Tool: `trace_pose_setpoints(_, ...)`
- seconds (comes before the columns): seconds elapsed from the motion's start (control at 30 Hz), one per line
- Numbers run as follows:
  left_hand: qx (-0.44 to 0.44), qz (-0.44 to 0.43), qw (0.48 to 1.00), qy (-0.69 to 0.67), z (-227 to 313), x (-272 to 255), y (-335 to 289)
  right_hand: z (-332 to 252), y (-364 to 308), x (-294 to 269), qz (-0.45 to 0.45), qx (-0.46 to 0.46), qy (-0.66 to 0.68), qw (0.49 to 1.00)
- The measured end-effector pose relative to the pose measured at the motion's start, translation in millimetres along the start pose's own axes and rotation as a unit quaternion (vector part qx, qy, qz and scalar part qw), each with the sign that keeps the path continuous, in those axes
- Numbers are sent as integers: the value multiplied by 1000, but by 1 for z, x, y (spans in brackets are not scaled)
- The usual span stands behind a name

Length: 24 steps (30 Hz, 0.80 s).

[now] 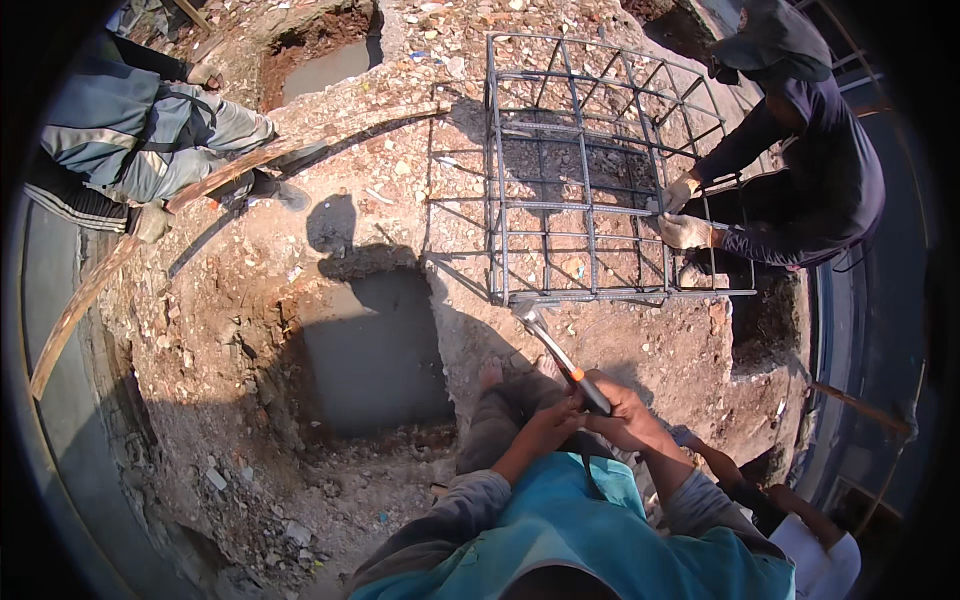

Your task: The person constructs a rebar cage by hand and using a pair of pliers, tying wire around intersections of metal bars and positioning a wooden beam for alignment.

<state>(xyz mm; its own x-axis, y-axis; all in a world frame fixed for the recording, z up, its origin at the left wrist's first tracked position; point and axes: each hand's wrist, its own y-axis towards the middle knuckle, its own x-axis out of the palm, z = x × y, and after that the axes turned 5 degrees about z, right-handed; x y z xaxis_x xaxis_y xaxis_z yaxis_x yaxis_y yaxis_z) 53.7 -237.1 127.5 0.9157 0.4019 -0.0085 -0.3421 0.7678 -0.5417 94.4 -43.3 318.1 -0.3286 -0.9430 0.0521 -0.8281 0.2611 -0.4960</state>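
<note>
The long metal hand tool [550,345] is in front of the person's turquoise shirt [565,510], its head toward 11 o'clock and its dark grip, below an orange band, toward 5. The right hand [628,415] has its fingers closed around that grip; the left hand [552,428] meets it at 9 o'clock, fingers bent in close, though whether they pinch anything I cannot tell.

Handling it well, I judge, means a firm right-hand hold low on the grip, the left fingertips clear of any part that could nip, and wrists loose while the hold is sorted out.

At 12 to 1 o'clock from the tool stands the rebar cage [588,208]; the head shows just beside its near edge, contact unclear, so it would be wise not to knock the bars. A co-worker's gloved hand [685,230] is on the cage at 1 o'clock: swing nothing that way.

Footing deserves care too: a pit with a smooth grey bottom [375,350] opens at 9 o'clock. Farther out, at 10, another person grips a curved wooden pole [100,275].
</note>
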Motion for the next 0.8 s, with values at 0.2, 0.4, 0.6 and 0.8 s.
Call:
trace_pose_setpoints(0.2,-134,414,900,25,-1,-205,-114,14,27,-8,119,-51,-11,992)
trace_pose_setpoints(0.4,-10,419,907,-44,98,-219,-83,31,96,-12,256,-199,-23,946)
trace_pose_setpoints(0.6,35,339,939,48,175,-259,16,22,212,-43,355,-158,170,906)
trace_pose_setpoints(0.8,-18,115,963,242,238,-287,259,16,337,-134,557,-85,164,810)
